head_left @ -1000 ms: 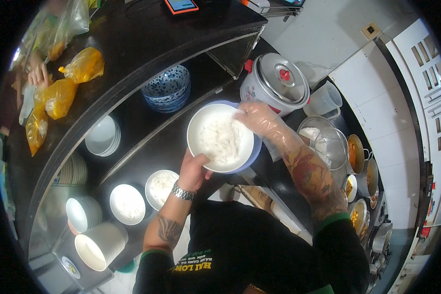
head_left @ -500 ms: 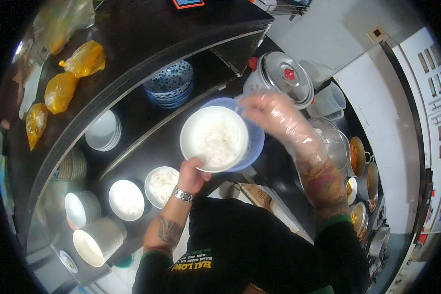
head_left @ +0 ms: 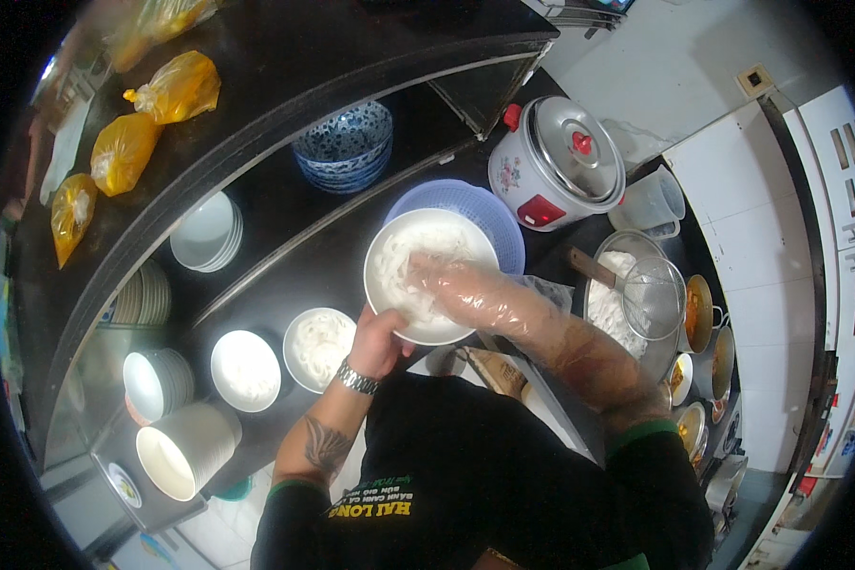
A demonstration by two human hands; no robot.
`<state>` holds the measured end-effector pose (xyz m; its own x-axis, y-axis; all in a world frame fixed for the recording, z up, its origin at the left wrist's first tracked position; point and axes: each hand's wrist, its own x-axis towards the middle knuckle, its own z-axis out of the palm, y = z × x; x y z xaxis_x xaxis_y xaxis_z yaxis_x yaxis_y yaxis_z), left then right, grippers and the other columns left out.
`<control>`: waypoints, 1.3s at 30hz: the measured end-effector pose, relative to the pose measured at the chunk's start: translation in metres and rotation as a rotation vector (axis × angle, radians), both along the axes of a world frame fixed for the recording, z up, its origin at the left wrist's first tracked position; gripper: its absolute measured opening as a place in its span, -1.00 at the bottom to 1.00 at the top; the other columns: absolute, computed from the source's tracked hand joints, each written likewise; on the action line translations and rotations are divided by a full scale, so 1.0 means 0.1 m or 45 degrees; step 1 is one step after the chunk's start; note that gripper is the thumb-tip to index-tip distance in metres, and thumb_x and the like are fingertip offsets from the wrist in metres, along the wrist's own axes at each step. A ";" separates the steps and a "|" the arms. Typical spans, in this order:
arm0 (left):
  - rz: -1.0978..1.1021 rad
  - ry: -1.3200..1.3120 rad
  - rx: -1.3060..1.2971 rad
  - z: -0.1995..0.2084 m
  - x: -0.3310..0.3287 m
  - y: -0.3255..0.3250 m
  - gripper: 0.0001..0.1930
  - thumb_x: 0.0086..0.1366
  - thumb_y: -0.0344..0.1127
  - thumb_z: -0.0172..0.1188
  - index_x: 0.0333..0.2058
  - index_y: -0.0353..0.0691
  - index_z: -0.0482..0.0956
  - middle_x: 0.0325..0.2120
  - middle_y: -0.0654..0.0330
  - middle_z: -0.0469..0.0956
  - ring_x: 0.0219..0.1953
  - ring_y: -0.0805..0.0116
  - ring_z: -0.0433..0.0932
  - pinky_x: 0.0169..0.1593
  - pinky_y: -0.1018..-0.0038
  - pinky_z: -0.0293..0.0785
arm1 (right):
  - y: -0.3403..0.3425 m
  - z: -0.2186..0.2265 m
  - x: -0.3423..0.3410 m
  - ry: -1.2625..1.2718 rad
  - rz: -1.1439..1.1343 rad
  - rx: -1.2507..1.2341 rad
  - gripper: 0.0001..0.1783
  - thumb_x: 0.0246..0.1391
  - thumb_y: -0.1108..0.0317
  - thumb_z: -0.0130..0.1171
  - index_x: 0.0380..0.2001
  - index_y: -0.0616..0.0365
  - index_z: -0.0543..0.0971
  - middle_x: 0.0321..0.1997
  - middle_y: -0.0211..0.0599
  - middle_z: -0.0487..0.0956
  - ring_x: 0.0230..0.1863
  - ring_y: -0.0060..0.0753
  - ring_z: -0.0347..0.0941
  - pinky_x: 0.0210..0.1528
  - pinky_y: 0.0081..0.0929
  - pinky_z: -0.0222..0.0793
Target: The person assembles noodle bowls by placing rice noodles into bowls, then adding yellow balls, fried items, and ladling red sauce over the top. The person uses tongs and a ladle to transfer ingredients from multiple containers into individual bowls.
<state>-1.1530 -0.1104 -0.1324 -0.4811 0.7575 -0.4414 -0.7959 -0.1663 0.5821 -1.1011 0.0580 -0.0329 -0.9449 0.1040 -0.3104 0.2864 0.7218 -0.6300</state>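
My left hand (head_left: 382,340) grips the lower left rim of a white bowl (head_left: 374,285), its thumb over the edge. White noodles (head_left: 451,237) lie in the bowl, which is held over a blue-purple plastic basket (head_left: 503,223). My right hand (head_left: 451,285), in a clear plastic glove, reaches into the bowl from the right. Its fingertips are down among the noodles, so how far they are closed is hidden. Left of my left hand stand two more white bowls, one with noodles (head_left: 319,348) and another with a smaller white portion (head_left: 249,382).
A white pot with a steel lid (head_left: 570,161) stands behind right. A strainer (head_left: 654,296) rests over a pan of white food (head_left: 613,313). Blue patterned bowls (head_left: 347,147) and pale bowls (head_left: 204,233) sit under the raised shelf, with yellow bags (head_left: 125,152) above. Stacked tubs (head_left: 190,446) stand front left.
My right hand has come down from above the basket's right side into the bowl. The bowl in my left hand has shifted slightly right.
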 end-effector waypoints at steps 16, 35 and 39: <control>0.020 0.226 -0.206 0.06 -0.08 -0.24 -0.35 0.03 -0.51 -0.01 0.18 -0.32 0.15 -0.26 0.03 0.52 -0.59 0.45 0.47 -0.75 0.65 0.24 | 0.66 0.00 -0.07 0.102 -0.184 -0.057 -0.69 0.00 0.32 0.20 -0.17 0.21 0.61 -0.18 -0.08 0.61 -0.17 -0.14 0.55 -0.08 -0.33 0.43; 0.381 0.003 -0.150 -0.39 -0.23 -0.84 -0.44 -0.06 -0.36 0.05 0.02 -0.32 0.38 -0.26 0.08 0.57 -0.46 0.29 0.56 -0.69 0.53 0.33 | 0.66 -2.16 0.37 -0.340 -0.024 0.501 -0.64 0.02 0.25 0.12 -0.09 0.08 0.60 -0.04 -0.07 0.56 0.03 -0.01 0.46 0.11 -0.19 0.35; 0.445 -0.006 -0.194 -0.43 -0.23 -0.95 -0.45 -0.06 -0.37 0.05 0.02 -0.29 0.38 -0.26 0.10 0.56 -0.44 0.30 0.56 -0.68 0.52 0.34 | 0.86 -1.40 0.37 -0.160 -0.065 0.378 -0.66 0.06 0.20 0.12 -0.13 0.11 0.62 -0.08 -0.04 0.58 0.02 -0.02 0.47 0.09 -0.16 0.35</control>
